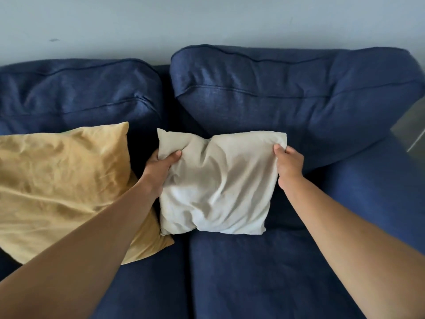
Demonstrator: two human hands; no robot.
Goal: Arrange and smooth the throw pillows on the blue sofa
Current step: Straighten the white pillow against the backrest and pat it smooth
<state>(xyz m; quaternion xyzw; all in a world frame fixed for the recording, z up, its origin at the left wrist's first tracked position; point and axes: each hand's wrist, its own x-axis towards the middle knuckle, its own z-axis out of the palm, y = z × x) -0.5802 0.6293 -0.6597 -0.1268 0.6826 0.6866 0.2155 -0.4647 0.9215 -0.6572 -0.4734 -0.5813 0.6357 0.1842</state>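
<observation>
The left hand and right hand are each pinching an upper corner of the cream throw pillow, which is standing against the blue sofa backrest beside the mustard pillow. It is looking light, soft and underfilled; gripping its corners is probably working best.

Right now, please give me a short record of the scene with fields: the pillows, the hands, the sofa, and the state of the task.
held pillow: cream pillow, wrinkled, standing on the right seat cushion against the back cushion
left hand: left hand pinches the upper left corner
right hand: right hand grips the upper right edge
other pillow: mustard pillow, creased, leaning on the left side, partly under the left forearm
sofa: blue sofa, two back cushions
task state: both pillows not yet smooth
</observation>
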